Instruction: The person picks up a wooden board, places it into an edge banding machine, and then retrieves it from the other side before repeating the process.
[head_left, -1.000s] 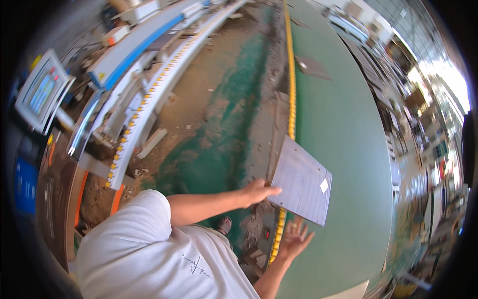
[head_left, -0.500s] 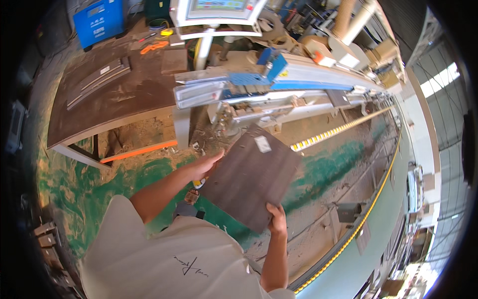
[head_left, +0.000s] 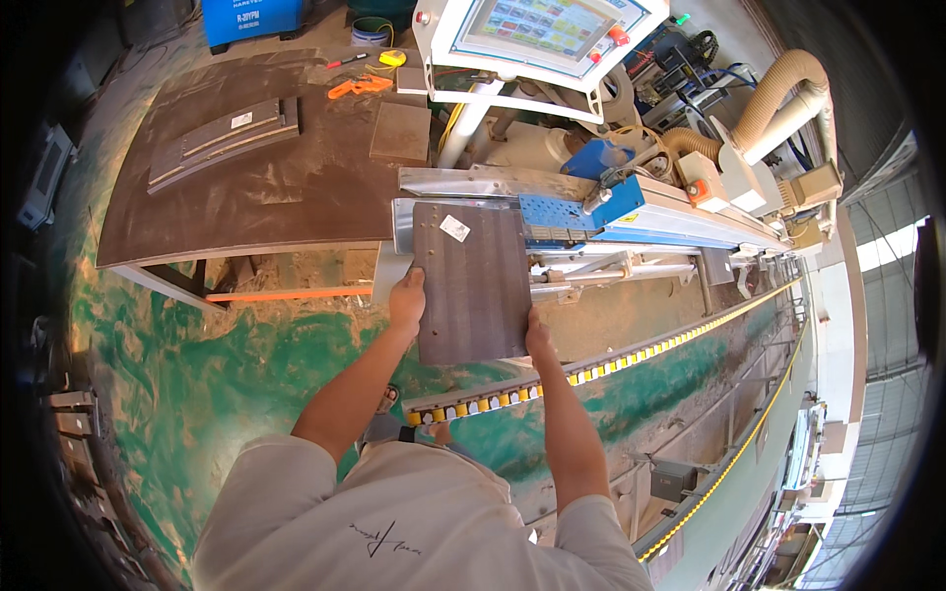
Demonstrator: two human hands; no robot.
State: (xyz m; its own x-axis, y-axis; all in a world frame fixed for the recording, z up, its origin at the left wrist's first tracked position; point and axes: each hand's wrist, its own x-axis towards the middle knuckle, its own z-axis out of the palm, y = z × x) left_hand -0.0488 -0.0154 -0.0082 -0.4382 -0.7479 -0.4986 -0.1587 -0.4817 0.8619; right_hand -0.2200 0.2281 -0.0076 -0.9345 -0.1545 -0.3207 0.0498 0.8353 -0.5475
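A dark brown wood-grain panel (head_left: pixel 473 295) with a white label and several small holes is held out in front of me. My left hand (head_left: pixel 407 297) grips its left edge, with the thumb on the top face. On the opposite edge, lower down, my right hand (head_left: pixel 538 333) is closed, its fingers partly hidden by the board. The panel's far end lies over the metal infeed end of a long machine (head_left: pixel 458 183), beside a blue perforated plate (head_left: pixel 558 211). Whether the board rests on the metal cannot be told.
A brown worktable (head_left: pixel 325 212) at left carries stacked strips (head_left: pixel 227 143), an orange tool (head_left: pixel 358 87) and a yellow tape measure (head_left: pixel 392 58). A control screen (head_left: pixel 542 34) stands beyond the machine. A yellow-and-white roller rail (head_left: pixel 611 364) runs off to the right.
The panel has swung from tilted to nearly square and moved away from me onto the machine's end. My left hand has closed on its edge; my right hand has moved forward with it.
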